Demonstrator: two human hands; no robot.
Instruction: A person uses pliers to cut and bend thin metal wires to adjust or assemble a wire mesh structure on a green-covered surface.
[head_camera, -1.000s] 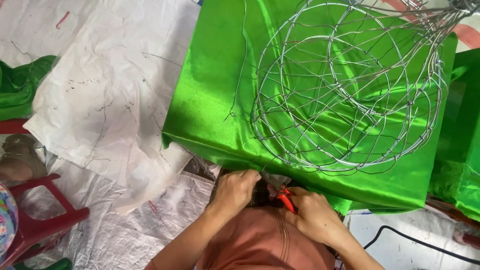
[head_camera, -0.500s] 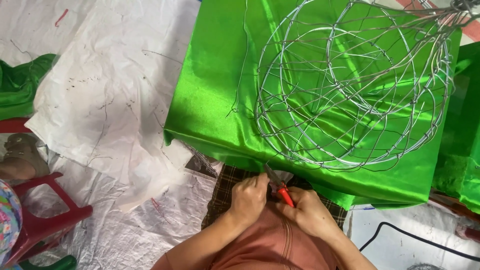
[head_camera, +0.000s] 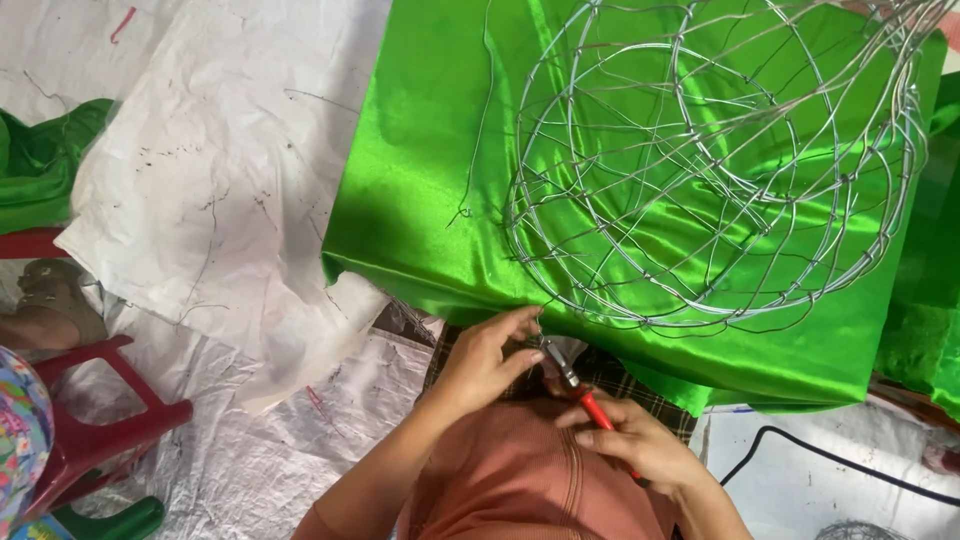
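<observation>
A round frame of bent silver wire (head_camera: 715, 165) rests on shiny green satin cloth (head_camera: 420, 150) spread in front of me. My left hand (head_camera: 485, 360) pinches the near hem of the cloth, just below the frame's rim. My right hand (head_camera: 635, 440) grips red-handled pliers (head_camera: 572, 382), whose metal jaws point up toward my left fingers and the cloth edge. A loose strand of wire (head_camera: 478, 130) hangs from the frame across the cloth.
White woven sheeting (head_camera: 210, 190) covers the floor at left. A red plastic stool (head_camera: 95, 420) stands at lower left beside someone's sandalled foot (head_camera: 45, 305). More green cloth (head_camera: 40, 160) lies far left and at right. A black cable (head_camera: 800, 455) runs lower right.
Both hands have shifted right and slightly up along the cloth's hem. The pliers now point at the edge under the wire frame.
</observation>
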